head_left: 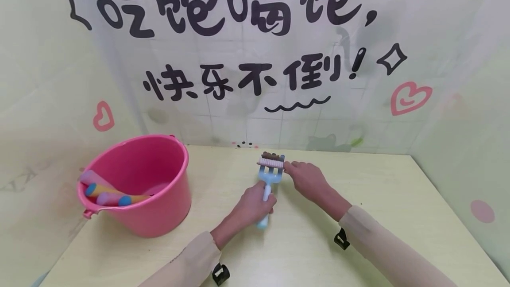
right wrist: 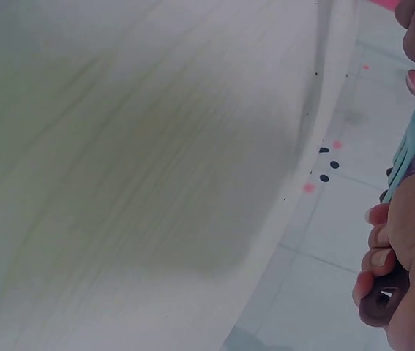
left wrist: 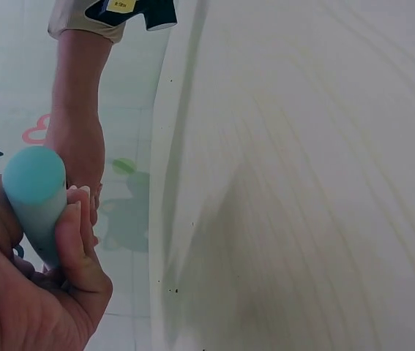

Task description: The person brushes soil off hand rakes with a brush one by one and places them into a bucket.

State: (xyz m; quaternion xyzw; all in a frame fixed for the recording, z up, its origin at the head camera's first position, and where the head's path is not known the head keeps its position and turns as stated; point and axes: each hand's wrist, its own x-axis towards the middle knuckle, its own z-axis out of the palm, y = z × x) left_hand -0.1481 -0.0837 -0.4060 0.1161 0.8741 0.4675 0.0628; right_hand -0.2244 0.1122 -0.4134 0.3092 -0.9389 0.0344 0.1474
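Observation:
My left hand [head_left: 252, 203] grips the handle of a light blue toy garden fork [head_left: 270, 177], its tines pointing toward the back wall. The handle's teal rounded end [left wrist: 34, 175] sticks out of the fist in the left wrist view. My right hand [head_left: 308, 181] holds a brush by its dark handle [right wrist: 383, 306], which has a hole at the end. Pale bristles [head_left: 271, 163] lie across the tines in the head view; whether they touch is hard to tell. Brown and dark blue patches show at the tine tips. Fingers hide part of both handles.
A pink bucket [head_left: 159, 216] stands on the left of the pale wooden table [head_left: 318, 251]. Several pink and yellow rods with blue or pink ends [head_left: 104, 198] lean inside it. A printed sheet [head_left: 247, 118] hangs behind the table's back edge.

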